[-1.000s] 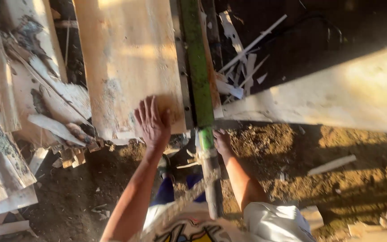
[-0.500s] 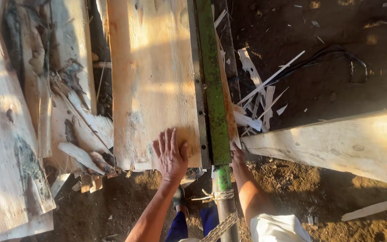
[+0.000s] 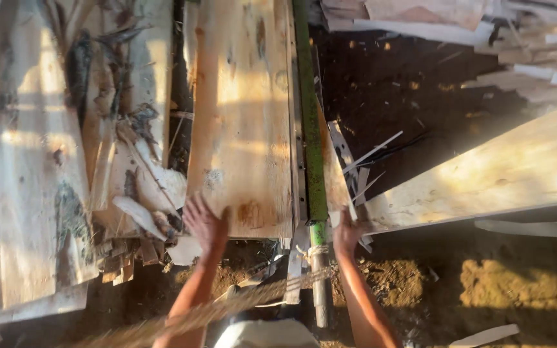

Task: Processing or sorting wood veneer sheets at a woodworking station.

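A pale wooden sheet (image 3: 243, 122) lies lengthwise ahead of me, next to a long green bar (image 3: 309, 129). My left hand (image 3: 205, 223) rests with fingers spread on the sheet's near left corner. My right hand (image 3: 348, 233) is on the near end of a narrow wood strip (image 3: 334, 174) right of the green bar, fingers curled at its edge. Whether it grips the strip I cannot tell. A grey pipe (image 3: 321, 283) continues the green bar toward me, tied with cord.
Stained veneer sheets (image 3: 27, 161) and torn scraps (image 3: 143, 212) pile up on the left. A large pale board (image 3: 498, 174) slants on the right. White offcuts (image 3: 369, 161) lie by the bar. A frayed rope (image 3: 227, 309) crosses near me, above the brown dirt ground (image 3: 472, 283).
My view has tilted and moved in, so the sheet fills more of the frame. My left hand slid from the sheet's near right corner to its near left corner. My right hand rose to the strip.
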